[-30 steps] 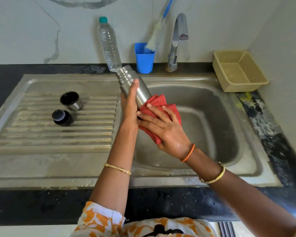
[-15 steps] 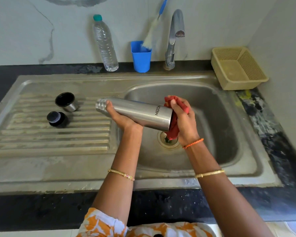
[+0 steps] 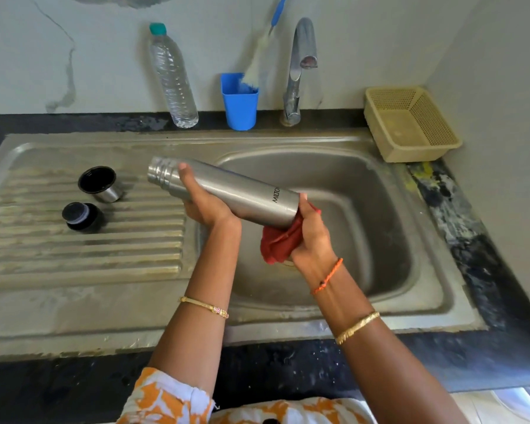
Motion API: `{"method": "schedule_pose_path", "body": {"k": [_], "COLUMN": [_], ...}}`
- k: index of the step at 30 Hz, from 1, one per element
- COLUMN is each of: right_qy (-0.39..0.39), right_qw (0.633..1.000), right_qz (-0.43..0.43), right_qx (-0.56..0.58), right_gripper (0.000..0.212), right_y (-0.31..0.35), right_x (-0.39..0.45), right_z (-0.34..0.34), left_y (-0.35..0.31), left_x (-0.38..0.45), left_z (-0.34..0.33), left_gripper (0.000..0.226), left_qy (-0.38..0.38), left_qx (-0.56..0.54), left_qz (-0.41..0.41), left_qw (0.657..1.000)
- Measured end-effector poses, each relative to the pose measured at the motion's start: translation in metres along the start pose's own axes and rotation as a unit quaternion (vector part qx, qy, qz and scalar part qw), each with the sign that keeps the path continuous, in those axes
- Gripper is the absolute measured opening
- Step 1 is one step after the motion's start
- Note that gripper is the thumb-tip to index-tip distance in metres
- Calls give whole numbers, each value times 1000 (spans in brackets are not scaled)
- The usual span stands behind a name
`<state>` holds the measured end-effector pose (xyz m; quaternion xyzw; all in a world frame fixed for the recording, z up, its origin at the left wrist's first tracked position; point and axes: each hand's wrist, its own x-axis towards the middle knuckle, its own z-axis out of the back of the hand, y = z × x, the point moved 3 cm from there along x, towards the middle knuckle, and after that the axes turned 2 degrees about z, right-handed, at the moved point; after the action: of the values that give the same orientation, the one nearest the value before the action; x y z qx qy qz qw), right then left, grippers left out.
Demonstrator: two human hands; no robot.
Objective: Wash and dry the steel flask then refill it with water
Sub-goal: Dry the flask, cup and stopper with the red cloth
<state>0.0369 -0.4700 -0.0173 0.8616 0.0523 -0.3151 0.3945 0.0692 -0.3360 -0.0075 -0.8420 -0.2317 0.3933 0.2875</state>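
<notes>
Drying flask (image 3: pixel 227 191) base over sink (image 3: pixel 410 240).
My left hand (image 3: pixel 202 206) grips its neck; right hand (image 3: pixel 311 237) pinches cloth (image 3: pixel 277 244) underneath, catching drips.

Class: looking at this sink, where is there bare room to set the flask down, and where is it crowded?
Bare: the ribbed drainboard nearer the person than the steel cup and black stopper. Crowded: the back ledge, with plastic bottle, blue cup, tap and basket.
</notes>
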Motion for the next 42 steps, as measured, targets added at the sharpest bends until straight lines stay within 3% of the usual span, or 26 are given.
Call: {"method": "schedule_pose_path", "body": {"k": [5, 8, 13, 16, 17, 20, 23, 25, 26, 29, 31, 34, 38, 40, 42], "right_qy": [39, 12, 72, 56, 56, 56, 105, 115, 123, 132, 98, 29, -20, -12, 41], "right_qw": [995, 989, 997, 997, 998, 980, 949, 965, 979, 990, 992, 999, 995, 994, 997], "right_qz": [70, 108, -25, -51, -32, 145, 227, 181, 113, -52, -65, -17, 99, 111, 61], "right_qx": [-67, -105, -32, -23, -24, -127, -194, -153, -115, -12, 39, 36, -13, 9, 2], "right_gripper": [27, 10, 20, 38, 41, 10, 12, 10, 13, 38, 39, 40, 10, 5, 19], "right_y": [5, 18, 20, 6, 2, 10, 24, 34, 35, 26, 9, -8, 12, 24, 27], "right_x": [-17, -5, 12, 11, 8, 2, -1, 4, 9, 8, 6, -4, -9, -5, 1], "right_z": [2, 3, 8, 7, 6, 2, -11, -16, -16, -15, -11, -10, -7, -11, -17], "left_y": [-4, 1, -2, 0, 0, 0, -1, -4, -6, -7, -9, -10, -8, -7, -6], "left_x": [-1, -8, -9, -5, -3, 3, 2, 0, -2, -10, -11, -8, -7, -6, -7], "left_z": [-5, -3, -6, -3, -2, 1, 1, -4, -6, -9, -11, -8, -10, -11, -13], "left_gripper": [42, 43, 43, 43, 44, 47, 49, 48, 46, 38, 33, 29, 36, 47, 52], "left_qy": [43, 76, 96, 62, 49, 22, 28, 60, 75, 93, 93, 71, 120, 161, 191], "left_qx": [20, 47, 32, 27, 22, 3, -6, -32, -41, -48, -52, -42, -55, -72, -85], "left_qz": [-52, -68, -48, -22, -18, -19, 1, 21, 28, 37, 38, 28, 38, 60, 84], "left_qw": [998, 994, 994, 997, 998, 1000, 1000, 997, 996, 994, 994, 996, 991, 982, 974]}}
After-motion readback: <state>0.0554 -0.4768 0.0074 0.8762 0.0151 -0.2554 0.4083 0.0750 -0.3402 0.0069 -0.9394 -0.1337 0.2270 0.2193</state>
